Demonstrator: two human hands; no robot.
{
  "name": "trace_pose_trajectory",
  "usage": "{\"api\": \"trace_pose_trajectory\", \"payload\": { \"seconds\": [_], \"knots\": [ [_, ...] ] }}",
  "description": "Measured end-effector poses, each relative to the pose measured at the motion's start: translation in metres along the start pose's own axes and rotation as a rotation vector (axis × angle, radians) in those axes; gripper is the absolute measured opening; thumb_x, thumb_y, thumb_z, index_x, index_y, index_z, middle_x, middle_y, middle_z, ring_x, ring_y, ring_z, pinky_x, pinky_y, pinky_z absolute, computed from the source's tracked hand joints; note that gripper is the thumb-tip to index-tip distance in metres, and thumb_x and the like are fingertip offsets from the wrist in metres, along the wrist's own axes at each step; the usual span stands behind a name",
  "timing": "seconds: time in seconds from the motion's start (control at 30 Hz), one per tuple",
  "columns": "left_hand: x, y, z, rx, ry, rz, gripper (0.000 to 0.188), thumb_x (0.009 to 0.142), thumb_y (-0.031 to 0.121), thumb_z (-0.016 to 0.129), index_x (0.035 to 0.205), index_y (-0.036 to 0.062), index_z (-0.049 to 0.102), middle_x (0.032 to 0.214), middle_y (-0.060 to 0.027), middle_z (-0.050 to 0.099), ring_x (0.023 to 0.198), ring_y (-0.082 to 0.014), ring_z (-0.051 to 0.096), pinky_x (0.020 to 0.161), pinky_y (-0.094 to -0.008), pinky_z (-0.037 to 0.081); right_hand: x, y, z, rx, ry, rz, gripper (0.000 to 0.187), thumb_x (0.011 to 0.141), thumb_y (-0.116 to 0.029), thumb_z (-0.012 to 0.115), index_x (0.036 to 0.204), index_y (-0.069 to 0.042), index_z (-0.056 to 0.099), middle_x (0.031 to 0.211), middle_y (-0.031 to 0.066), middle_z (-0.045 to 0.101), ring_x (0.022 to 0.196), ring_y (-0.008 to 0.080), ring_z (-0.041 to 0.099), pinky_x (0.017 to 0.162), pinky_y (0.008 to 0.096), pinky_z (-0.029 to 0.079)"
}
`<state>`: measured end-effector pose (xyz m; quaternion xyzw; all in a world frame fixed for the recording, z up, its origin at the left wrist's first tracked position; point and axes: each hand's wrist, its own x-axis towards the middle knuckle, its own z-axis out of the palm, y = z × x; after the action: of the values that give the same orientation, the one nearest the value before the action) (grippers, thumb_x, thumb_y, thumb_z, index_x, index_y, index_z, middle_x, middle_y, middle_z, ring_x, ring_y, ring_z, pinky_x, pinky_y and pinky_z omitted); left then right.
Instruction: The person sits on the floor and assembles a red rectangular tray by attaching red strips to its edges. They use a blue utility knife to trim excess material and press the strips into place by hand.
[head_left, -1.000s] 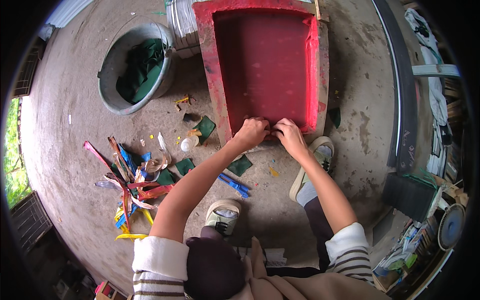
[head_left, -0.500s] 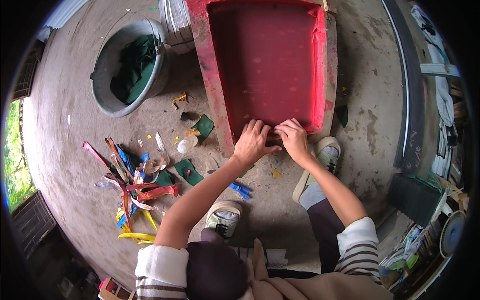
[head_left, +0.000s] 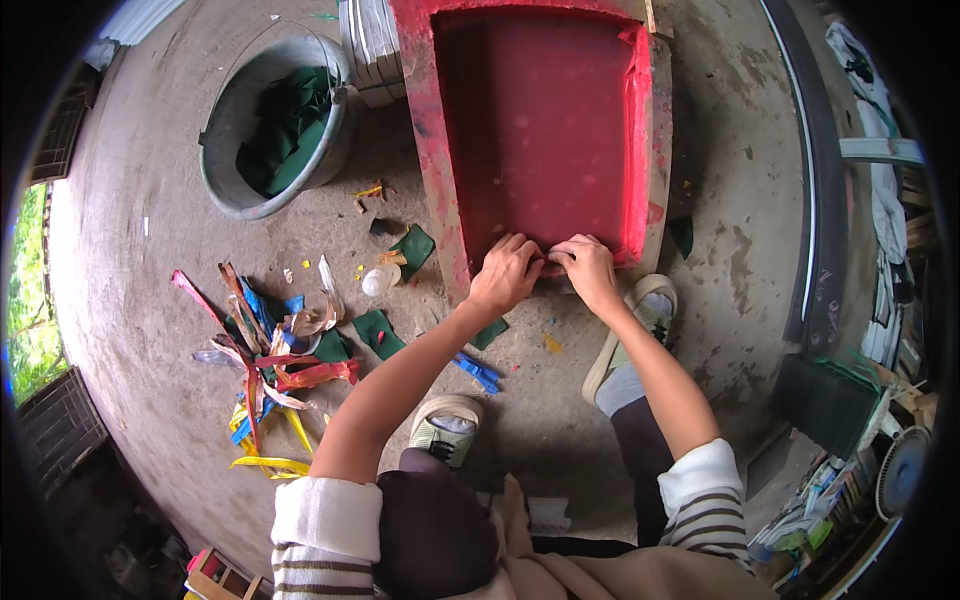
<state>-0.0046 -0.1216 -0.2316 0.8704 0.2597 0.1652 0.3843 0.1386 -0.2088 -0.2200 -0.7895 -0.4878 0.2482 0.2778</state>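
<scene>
Head: scraps in bucket near frame

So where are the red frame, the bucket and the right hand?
Red frame (head_left: 433, 130), head view: on its left side.
Bucket (head_left: 222, 137), head view: on its grey inner wall.
Right hand (head_left: 588, 267), head view: on its back.

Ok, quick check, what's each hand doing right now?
Left hand: curled at the near edge of the red-stained rectangular frame; any grip cannot be told.
Right hand: curled at the same edge; whether it pinches anything cannot be told.
</scene>
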Motion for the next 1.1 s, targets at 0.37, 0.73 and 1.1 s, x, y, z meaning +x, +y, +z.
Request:
{"api": "trace_pose_trajectory", "payload": {
  "seconds": [0.37, 0.73, 1.1],
  "knots": [
    [-0.002, 0.002, -0.002, -0.083, 0.011, -0.016, 0.010, 0.079, 0.013, 0.062, 0.082, 0.0032, 0.063, 0.079, -0.0096, 0.053, 0.082, -0.0272, 0.053, 0.073, -0.0382, 0.044, -0.001, 0.004, -0.006, 0.138, -0.031, -0.062, 0.009, 0.072, -0.011, 0.066, 0.079, -0.005, 0.070, 0.078, 0.0070, 0.065, 0.077, 0.0237, 0.057, 0.072, 0.0345, 0.046],
    [-0.001, 0.002, -0.004, -0.088, -0.021, 0.030, 0.010, 0.079, 0.013, 0.062, 0.083, 0.0033, 0.062, 0.078, -0.0095, 0.053, 0.081, -0.0273, 0.052, 0.073, -0.0378, 0.044, -0.003, 0.006, -0.014, 0.086, -0.148, -0.103, 0.016, 0.077, -0.011, 0.065, 0.090, -0.003, 0.066, 0.087, 0.0101, 0.061, 0.083, 0.0270, 0.056, 0.076, 0.0369, 0.045],
    [0.000, 0.001, -0.003, -0.070, 0.015, 0.038, 0.009, 0.079, 0.011, 0.061, 0.083, 0.0031, 0.059, 0.080, -0.0108, 0.054, 0.083, -0.0281, 0.053, 0.074, -0.0379, 0.045, -0.011, -0.005, 0.001, -0.083, 0.050, -0.149, 0.009, 0.076, -0.011, 0.064, 0.080, -0.003, 0.065, 0.078, 0.0097, 0.060, 0.079, 0.0285, 0.054, 0.073, 0.0386, 0.044]
  ]
}}
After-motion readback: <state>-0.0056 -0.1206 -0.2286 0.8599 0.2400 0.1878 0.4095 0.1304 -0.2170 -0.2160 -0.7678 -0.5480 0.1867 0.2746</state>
